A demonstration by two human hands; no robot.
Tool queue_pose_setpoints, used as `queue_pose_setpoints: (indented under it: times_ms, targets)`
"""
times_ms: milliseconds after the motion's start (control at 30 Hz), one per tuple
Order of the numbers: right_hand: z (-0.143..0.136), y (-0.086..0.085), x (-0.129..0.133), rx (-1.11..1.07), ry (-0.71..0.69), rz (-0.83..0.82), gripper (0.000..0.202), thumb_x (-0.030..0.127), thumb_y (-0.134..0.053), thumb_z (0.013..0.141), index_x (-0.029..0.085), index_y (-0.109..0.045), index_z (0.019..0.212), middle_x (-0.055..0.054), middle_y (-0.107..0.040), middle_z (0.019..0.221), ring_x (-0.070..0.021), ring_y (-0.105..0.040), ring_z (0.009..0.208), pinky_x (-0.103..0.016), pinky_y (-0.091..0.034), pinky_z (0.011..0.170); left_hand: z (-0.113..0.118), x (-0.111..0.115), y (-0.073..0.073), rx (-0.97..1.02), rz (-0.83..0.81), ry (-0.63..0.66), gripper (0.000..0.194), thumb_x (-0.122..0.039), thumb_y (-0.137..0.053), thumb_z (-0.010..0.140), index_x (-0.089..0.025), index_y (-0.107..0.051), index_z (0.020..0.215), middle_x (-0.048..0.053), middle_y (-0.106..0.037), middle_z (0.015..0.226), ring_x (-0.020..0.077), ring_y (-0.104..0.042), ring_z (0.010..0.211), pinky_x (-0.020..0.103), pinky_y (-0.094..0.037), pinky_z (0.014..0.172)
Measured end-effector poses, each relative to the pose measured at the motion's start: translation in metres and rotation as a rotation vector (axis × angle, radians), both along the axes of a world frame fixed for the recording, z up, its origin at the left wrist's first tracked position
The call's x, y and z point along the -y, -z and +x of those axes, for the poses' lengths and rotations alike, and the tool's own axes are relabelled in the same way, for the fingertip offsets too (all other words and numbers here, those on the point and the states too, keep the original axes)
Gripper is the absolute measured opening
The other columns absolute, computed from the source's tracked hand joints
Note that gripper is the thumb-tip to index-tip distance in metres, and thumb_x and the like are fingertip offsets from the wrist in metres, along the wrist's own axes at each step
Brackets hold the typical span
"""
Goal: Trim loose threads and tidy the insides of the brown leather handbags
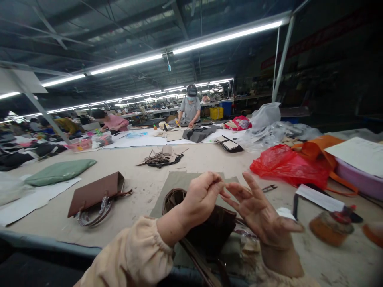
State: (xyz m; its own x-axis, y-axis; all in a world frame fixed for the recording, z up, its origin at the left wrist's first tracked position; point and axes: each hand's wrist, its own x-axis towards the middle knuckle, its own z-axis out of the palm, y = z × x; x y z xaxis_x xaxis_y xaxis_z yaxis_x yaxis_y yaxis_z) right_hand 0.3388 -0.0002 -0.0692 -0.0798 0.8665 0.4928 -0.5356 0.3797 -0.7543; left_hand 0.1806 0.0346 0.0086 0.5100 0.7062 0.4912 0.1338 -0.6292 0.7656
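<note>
My left hand [203, 197] is closed in a pinch above a dark brown bag [220, 227]; whatever its fingers hold, if anything, is too small to make out. Beside it on the right, my right hand [257, 203] has its fingers spread, palm showing, with fingertips close to the left hand's. The brown bag lies at the table's front edge on a grey-green sheet [173, 181], its straps hanging toward me, partly hidden by my hands and forearms.
A brown handbag [95, 193] and green pouch [61, 171] lie left. Scraps [163, 157] sit mid-table. At right are a red plastic bag [289, 165], an orange glue pot [330, 227] and a purple bin [359, 177]. A person [190, 109] works across the table.
</note>
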Motion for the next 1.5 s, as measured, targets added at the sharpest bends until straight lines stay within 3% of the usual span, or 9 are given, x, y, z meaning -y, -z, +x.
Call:
queue_pose_setpoints:
  times_ms: [100,200,333,500,600,733,867,1200,1500]
  targets:
    - [-0.002,-0.005,0.002,0.302,0.204,-0.022,0.067,0.053,-0.06,0.073,0.031,-0.038,0.132,-0.008,-0.045,0.128,-0.027,-0.035,0.124,-0.048,-0.025,0.103,-0.003,-0.003,-0.002,0.216,-0.281,0.115,0.02,-0.03,-0.044,0.087,-0.013,-0.051,0.08,0.006,-0.063,0.077,0.0153,-0.062,0.071,0.03,-0.048,0.073]
    - [-0.013,-0.004,0.001,0.659,0.37,0.016,0.061,0.037,-0.068,0.072,0.032,-0.044,0.128,-0.007,-0.046,0.128,-0.0264,-0.046,0.113,-0.044,-0.036,0.097,-0.007,-0.008,-0.004,0.429,-0.438,0.196,0.018,-0.03,-0.047,0.085,-0.012,-0.05,0.082,0.008,-0.065,0.079,0.0189,-0.064,0.071,0.036,-0.05,0.073]
    - [-0.023,0.004,-0.007,0.938,0.483,0.096,0.047,0.035,-0.069,0.071,0.026,-0.057,0.115,-0.007,-0.061,0.104,-0.0229,-0.059,0.087,-0.037,-0.049,0.077,-0.025,-0.013,-0.012,0.601,-0.434,0.2,0.018,-0.031,-0.049,0.084,-0.013,-0.052,0.084,0.011,-0.067,0.095,0.024,-0.065,0.084,0.046,-0.043,0.088]
    - [-0.021,0.009,-0.011,1.044,0.537,0.168,0.021,0.032,-0.058,0.081,0.022,-0.066,0.098,-0.005,-0.067,0.091,-0.018,-0.061,0.083,-0.029,-0.049,0.073,-0.073,-0.008,-0.017,0.487,-0.359,0.048,0.056,-0.059,-0.041,0.081,-0.024,-0.047,0.125,0.009,-0.04,0.138,0.0297,-0.037,0.125,0.049,-0.026,0.103]
    - [-0.02,0.008,-0.011,1.076,0.584,0.206,0.019,0.033,-0.058,0.082,0.021,-0.067,0.093,-0.004,-0.068,0.088,-0.0168,-0.062,0.081,-0.027,-0.049,0.072,-0.104,-0.003,-0.001,0.393,-0.297,-0.154,0.061,-0.05,-0.05,0.081,-0.03,-0.032,0.135,0.006,-0.035,0.141,0.0269,-0.031,0.129,0.046,-0.024,0.106]
    - [-0.022,0.008,-0.013,1.113,0.593,0.25,0.018,0.033,-0.056,0.083,0.022,-0.068,0.091,-0.003,-0.068,0.085,-0.0161,-0.062,0.079,-0.025,-0.048,0.071,-0.126,0.002,0.023,0.055,-0.177,-0.385,0.052,-0.036,-0.063,0.075,-0.027,-0.049,0.124,0.006,-0.041,0.137,0.0237,-0.033,0.128,0.04,-0.024,0.107]
    - [-0.022,0.009,-0.015,1.163,0.629,0.28,0.017,0.033,-0.054,0.084,0.022,-0.067,0.082,-0.001,-0.067,0.077,-0.0131,-0.061,0.071,-0.022,-0.045,0.065,-0.122,0.0,0.028,-0.25,-0.097,-0.248,0.033,-0.03,-0.07,0.069,-0.023,-0.065,0.101,0.007,-0.045,0.132,0.0217,-0.041,0.123,0.034,-0.031,0.104]
    - [-0.024,-0.003,0.012,1.494,0.806,0.333,0.037,0.043,-0.047,0.087,0.019,-0.059,0.061,0.001,-0.054,0.055,-0.0106,-0.051,0.052,-0.023,-0.033,0.055,-0.101,-0.049,0.027,-0.512,0.071,0.01,0.018,-0.023,-0.066,0.071,-0.017,-0.068,0.088,0.003,-0.064,0.096,0.0139,-0.058,0.09,0.021,-0.042,0.084]
    - [-0.012,-0.008,0.046,1.687,0.755,0.191,0.039,0.049,-0.039,0.089,0.021,-0.065,0.086,-0.003,-0.067,0.077,-0.0158,-0.063,0.07,-0.024,-0.042,0.059,-0.079,-0.067,0.023,-0.556,0.136,0.313,0.007,-0.019,-0.061,0.075,-0.016,-0.066,0.08,0.0,-0.066,0.08,0.0103,-0.057,0.074,0.017,-0.04,0.068]
